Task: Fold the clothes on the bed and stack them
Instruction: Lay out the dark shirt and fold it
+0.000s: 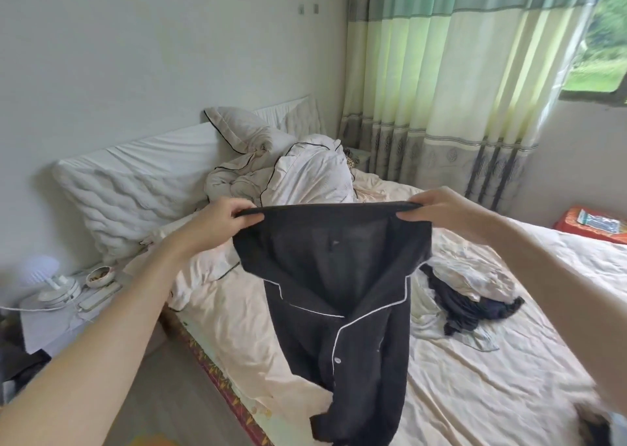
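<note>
A black pajama shirt (336, 282) with white piping and buttons hangs in the air over the bed (475, 377). My left hand (220, 218) pinches its top edge at the left, and my right hand (441, 208) pinches the same edge at the right, stretching it flat between them. The shirt's lower part drapes down to the cream sheet. More clothes lie on the bed to the right: a dark garment (475, 306) under a light crumpled one (475, 276).
A bunched white duvet (288, 170) and a pillow (135, 187) fill the head of the bed. A bedside table (51, 326) at the left holds a small white fan and a bowl. Green curtains (441, 89) hang behind. An orange box (593, 225) sits at the far right.
</note>
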The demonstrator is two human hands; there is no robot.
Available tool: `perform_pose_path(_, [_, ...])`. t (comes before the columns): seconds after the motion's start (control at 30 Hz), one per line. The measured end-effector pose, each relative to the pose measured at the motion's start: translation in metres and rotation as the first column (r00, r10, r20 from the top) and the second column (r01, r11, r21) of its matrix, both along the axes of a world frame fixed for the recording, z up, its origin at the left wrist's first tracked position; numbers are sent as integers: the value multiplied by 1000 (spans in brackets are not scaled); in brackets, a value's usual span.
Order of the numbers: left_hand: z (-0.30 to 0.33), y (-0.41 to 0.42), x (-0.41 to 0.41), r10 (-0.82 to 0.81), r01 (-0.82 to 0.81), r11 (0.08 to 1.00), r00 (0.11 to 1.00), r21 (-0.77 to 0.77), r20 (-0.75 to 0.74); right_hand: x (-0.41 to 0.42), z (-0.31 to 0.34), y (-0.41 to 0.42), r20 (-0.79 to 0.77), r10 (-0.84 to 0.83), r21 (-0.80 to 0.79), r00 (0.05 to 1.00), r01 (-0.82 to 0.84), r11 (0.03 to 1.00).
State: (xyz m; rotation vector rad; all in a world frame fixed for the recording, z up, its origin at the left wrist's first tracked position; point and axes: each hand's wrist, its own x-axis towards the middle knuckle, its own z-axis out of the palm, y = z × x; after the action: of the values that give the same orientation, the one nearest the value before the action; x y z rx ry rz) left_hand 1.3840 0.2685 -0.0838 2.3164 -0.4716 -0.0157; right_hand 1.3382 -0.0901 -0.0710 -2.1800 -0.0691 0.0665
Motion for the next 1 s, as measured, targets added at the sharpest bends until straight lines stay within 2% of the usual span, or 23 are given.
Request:
perform_pose_path(0.07, [27,0,7,1,4,987,999,-158,33,7,26,-1,26,44,165,999,-48,985])
perform_pose_path(0.13, [43,-5,10,13,-13,933,1000,-361,-1,12,43,-1,30,62,316,998,-69,946])
perform_pose_path(0.17, [47,-7,11,18,-25,910,1000,-414,-20,15,48,0,34,61,369,998,-69,927])
perform_pose_path(0.3, [56,-13,13,53,-79,913,996,-401,-74,23,53,4,37,63,478,997,-73,875])
perform_pose_path(0.37, [63,-14,15,29,-66,891,996,-449,-89,27,52,8,49,62,507,997,-78,858])
perform_pose_path(0.43, [77,-15,13,-9,-6,895,999,-445,-33,32,54,15,93,30,496,995,-72,865])
perform_pose_path(0.53, [104,-11,9,-62,68,926,998,-371,27,41,64,28,199,-91,357,976,14,934])
perform_pose_path(0.63, [123,-1,6,-194,170,903,981,-395,-20,48,82,37,380,-207,180,901,148,972])
perform_pose_path(0.77, [133,7,1,-355,294,874,930,-388,-93,57,94,38,534,-238,39,811,257,966])
perform_pose_path(0.9, [137,10,0,-390,314,844,916,-434,-96,64,89,41,488,-250,59,836,254,965])
perform_pose_path(1.0, [132,8,4,-170,157,841,985,-518,23,62,83,49,358,-236,182,903,180,967])
